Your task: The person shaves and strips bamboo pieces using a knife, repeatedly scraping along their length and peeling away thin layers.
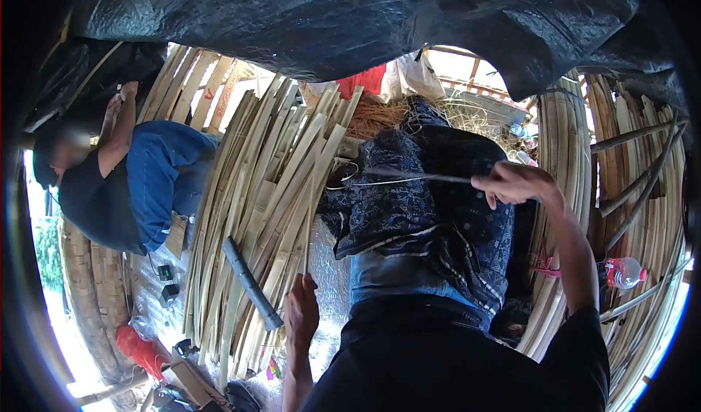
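Step in hand: stripping. Right hand [515, 183] pinches thin pale bamboo sliver [409, 180]; left hand [300, 311] grips flat bamboo slat [307, 244]. Next: steady, even pull.

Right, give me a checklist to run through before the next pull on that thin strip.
1. Right hand grips the thin strip: ok.
2. Left hand on a bamboo slat: ok, touching; grip cannot tell.
3. Strip runs free over the patterned cloth: cannot tell, blurred.
4. Other person apart from the strip: ok.
5. Dark tube lies on the slats near the left hand: not ok.
6. Water bottle clear of the right arm: ok.
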The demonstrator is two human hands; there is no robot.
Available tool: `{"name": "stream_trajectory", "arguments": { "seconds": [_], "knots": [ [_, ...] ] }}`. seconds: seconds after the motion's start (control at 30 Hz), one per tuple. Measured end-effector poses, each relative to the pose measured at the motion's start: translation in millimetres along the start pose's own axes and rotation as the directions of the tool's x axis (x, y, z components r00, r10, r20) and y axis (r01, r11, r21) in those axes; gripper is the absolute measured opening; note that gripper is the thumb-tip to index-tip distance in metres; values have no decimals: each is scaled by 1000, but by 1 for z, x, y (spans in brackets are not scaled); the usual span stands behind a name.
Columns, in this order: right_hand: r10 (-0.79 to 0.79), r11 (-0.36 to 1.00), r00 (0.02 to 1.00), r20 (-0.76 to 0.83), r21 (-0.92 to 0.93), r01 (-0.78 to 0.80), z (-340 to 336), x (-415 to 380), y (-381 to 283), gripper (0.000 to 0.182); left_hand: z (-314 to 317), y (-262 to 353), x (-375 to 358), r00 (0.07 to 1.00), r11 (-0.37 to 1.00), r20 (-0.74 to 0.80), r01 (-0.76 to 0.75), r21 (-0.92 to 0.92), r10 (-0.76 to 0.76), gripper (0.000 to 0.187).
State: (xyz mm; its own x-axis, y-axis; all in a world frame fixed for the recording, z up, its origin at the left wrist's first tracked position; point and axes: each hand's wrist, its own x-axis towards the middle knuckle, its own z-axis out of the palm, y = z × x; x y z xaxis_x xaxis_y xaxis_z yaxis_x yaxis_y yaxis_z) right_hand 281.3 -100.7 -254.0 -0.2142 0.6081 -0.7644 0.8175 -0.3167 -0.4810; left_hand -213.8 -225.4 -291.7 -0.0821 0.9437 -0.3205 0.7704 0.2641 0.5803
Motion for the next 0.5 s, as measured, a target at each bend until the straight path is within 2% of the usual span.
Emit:
{"name": "stream_trajectory", "arguments": {
  "seconds": [0.03, 0.07, 0.13, 0.17, 0.27, 0.3, 0.33, 0.4, 0.43, 0.5],
  "knots": [
    [18, 999, 999, 51, -42, -16, 0, -4, -2, 80, -1, 0, 2, 1000, 1000, -1, 18, -9, -18, 50],
    [19, 999, 998, 56, -46, -16, 2, -4, -2, 80, 0, 0, 2, 1000, 1000, -1, 24, -11, -24, 50],
    [109, 981, 993, 54, -166, -99, 4, -4, -4, 80, 2, 0, 4, 998, 999, -37, 46, -17, -46, 55],
    [110, 981, 993, 54, -168, -99, 2, -3, -4, 80, 0, 7, 3, 996, 995, -6, 83, -59, -84, 56],
    [167, 975, 984, -65, -141, -174, -15, 5, 2, 84, 5, 11, 2, 999, 997, 0, 43, -64, -43, 55],
    [147, 978, 973, -176, -124, -170, -22, 9, 9, 82, 7, 10, 2, 999, 997, -1, 44, -65, -44, 55],
    [22, 985, 918, -395, -151, -89, -20, 35, 47, 87, 10, 8, 2, 1000, 998, 1, 24, -66, -24, 51],
    [30, 968, 682, -731, -148, -202, -22, 60, 79, 84, 15, 5, 4, 1000, 997, 3, -20, -69, 20, 44],
    [25, 968, 680, -733, -153, -201, -24, 55, 72, 84, 15, 13, 4, 1000, 996, 22, 21, -81, -20, 40],
    [100, 995, 702, -705, 62, -79, -22, 38, 57, 81, 17, 18, 7, 999, 996, 27, 30, -79, -28, 39]
  ]
}}
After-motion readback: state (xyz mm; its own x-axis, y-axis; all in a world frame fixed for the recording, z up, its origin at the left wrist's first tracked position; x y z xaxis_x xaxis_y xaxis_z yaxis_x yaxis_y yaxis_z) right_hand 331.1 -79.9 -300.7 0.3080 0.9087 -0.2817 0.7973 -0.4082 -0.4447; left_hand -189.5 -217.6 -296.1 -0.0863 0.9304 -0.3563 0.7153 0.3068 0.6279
